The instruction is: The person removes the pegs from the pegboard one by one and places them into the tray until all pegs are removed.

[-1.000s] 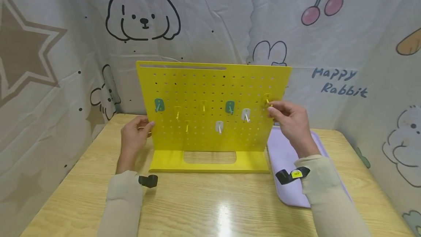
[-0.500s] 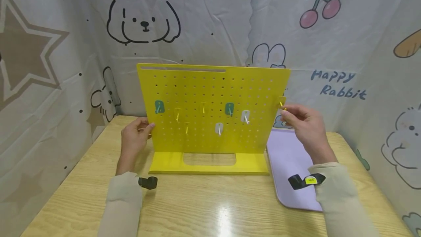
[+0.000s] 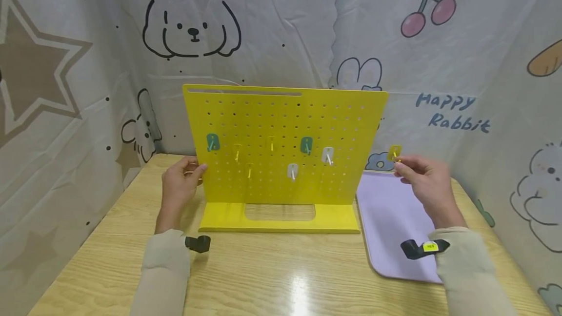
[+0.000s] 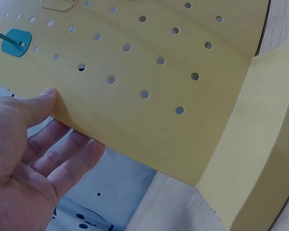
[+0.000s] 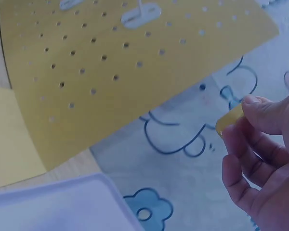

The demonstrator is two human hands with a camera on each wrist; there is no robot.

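Note:
A yellow pegboard (image 3: 281, 195) stands upright on its folded base. My left hand (image 3: 179, 187) grips its left edge, thumb on the front face and fingertips behind the edge, as the left wrist view shows. Off the right side of the board, my right hand (image 3: 425, 184) pinches a small yellow hook (image 3: 393, 151) between thumb and fingers, raised above the tray's far end. Still on the board are a green hook (image 3: 212, 142) at the left, another green hook (image 3: 306, 145), two white hooks (image 3: 328, 155) at the right and three yellow hooks (image 3: 237, 152).
A lilac tray (image 3: 388, 218) lies right of the board, partly under my right forearm. Both stand on a wooden table (image 3: 263, 267). A printed cloth (image 3: 285, 23) hangs close behind and at the sides.
My right hand has carried the yellow hook away from the board's right part, moving right and slightly down past the edge. The left hand keeps its grip.

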